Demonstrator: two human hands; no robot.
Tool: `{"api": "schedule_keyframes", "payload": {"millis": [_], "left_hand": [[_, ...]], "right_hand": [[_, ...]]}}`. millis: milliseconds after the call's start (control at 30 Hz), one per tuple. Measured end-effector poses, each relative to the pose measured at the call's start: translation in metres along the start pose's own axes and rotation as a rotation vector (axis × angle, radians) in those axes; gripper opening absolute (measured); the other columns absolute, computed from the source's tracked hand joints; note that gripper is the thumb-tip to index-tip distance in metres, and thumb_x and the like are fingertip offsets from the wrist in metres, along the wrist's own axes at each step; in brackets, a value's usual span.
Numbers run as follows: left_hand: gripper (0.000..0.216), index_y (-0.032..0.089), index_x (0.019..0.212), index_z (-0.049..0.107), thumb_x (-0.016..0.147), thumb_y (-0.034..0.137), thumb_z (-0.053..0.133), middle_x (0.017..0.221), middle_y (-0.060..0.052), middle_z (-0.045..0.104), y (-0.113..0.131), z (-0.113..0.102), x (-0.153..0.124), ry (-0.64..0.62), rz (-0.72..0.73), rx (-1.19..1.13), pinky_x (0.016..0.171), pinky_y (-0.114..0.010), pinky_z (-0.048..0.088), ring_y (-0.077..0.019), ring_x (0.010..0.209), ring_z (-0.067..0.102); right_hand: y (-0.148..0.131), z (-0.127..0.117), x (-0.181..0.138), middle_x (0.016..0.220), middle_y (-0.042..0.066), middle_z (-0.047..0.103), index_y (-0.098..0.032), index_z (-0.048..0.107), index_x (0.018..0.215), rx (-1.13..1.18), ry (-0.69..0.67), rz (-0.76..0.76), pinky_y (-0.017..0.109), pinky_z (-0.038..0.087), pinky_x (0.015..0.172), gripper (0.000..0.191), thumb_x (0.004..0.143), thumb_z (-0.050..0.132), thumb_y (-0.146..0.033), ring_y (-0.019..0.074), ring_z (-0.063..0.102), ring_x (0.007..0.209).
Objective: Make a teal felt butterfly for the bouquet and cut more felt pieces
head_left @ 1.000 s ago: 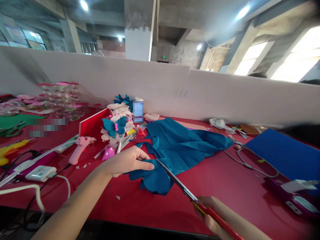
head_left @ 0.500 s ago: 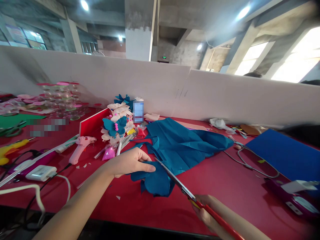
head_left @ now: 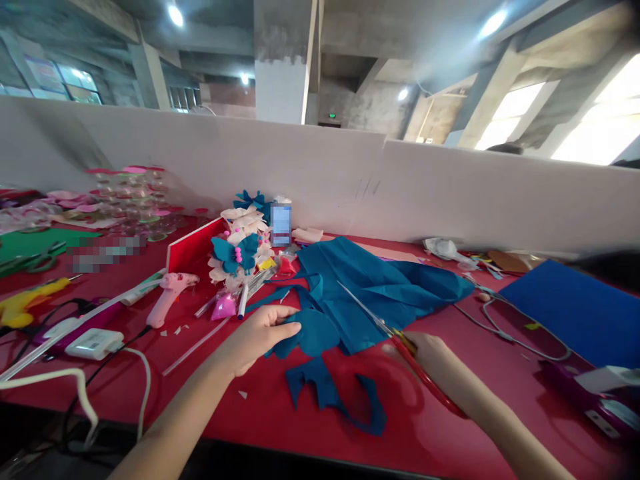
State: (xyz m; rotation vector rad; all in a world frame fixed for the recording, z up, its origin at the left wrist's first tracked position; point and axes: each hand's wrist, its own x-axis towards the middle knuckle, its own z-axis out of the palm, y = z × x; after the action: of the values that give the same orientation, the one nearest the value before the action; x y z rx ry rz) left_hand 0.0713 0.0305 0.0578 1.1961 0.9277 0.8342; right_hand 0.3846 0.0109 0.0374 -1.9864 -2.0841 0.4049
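Observation:
My left hand (head_left: 267,337) pinches the edge of a cut piece of teal fabric (head_left: 320,331) with a rounded outline, between thumb and fingers. My right hand (head_left: 430,357) is closed around the red handles of a pair of scissors (head_left: 373,315), whose long blades look closed and point up and left. Those blades lie over a large folded sheet of teal fabric (head_left: 370,273). A jagged teal offcut (head_left: 330,393) rests on the red table (head_left: 280,420) below both hands.
Left of my hands are a pink glue gun (head_left: 173,293), a white adapter (head_left: 95,342) with cables and a yellow tool (head_left: 30,303). Fabric flowers (head_left: 237,253) and a phone (head_left: 281,223) stand at the back. A blue sheet (head_left: 575,307) and a purple power strip (head_left: 583,400) lie right.
The scissors have moved up and away from the piece in my left hand. A strip of teal fabric has come off and dropped onto the table. My left hand has shifted slightly.

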Motion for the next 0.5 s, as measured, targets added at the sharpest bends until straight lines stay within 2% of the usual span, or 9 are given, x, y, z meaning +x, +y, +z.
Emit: {"api": "schedule_keyframes", "payload": {"millis": [100,233,367,500], "left_hand": [[0.049,0.016,0.113,0.063,0.069,0.032,0.075,0.089,-0.004,0.07,-0.017,0.005,-0.004,0.095,0.01,-0.186,0.072,-0.024,0.046,-0.0149,0.08,0.063],[0.055,0.022,0.127,0.053,0.076,0.032,0.07,0.079,0.002,0.065,-0.03,0.013,-0.009,0.165,0.07,-0.261,0.067,-0.02,0.044,-0.0103,0.07,0.059],[0.06,0.025,0.137,0.041,0.082,0.036,0.064,0.082,0.0,0.064,-0.029,0.02,-0.017,0.235,0.169,-0.148,0.075,-0.023,0.046,-0.0145,0.078,0.06],[0.058,0.026,0.141,0.035,0.088,0.04,0.055,0.092,-0.003,0.067,-0.025,0.023,-0.026,0.285,0.258,0.099,0.078,-0.027,0.048,-0.0191,0.085,0.062]], "right_hand": [[0.017,0.009,0.018,0.078,0.013,0.068,-0.018,0.057,0.078,-0.182,0.038,0.123,0.03,0.039,0.057,0.045,0.084,0.047,-0.061,0.0308,0.066,0.075],[0.03,0.022,0.041,0.085,0.019,0.069,-0.014,0.06,0.086,-0.255,0.025,0.143,0.031,0.041,0.059,0.046,0.082,0.052,-0.06,0.0348,0.068,0.082],[0.031,0.019,0.06,0.085,0.019,0.069,-0.013,0.061,0.083,-0.219,0.014,0.076,0.03,0.04,0.058,0.042,0.081,0.059,-0.055,0.0334,0.068,0.081],[0.011,0.004,0.066,0.083,0.016,0.068,-0.008,0.064,0.082,-0.271,-0.024,-0.029,0.028,0.042,0.064,0.028,0.084,0.059,-0.035,0.0293,0.067,0.084]]}}
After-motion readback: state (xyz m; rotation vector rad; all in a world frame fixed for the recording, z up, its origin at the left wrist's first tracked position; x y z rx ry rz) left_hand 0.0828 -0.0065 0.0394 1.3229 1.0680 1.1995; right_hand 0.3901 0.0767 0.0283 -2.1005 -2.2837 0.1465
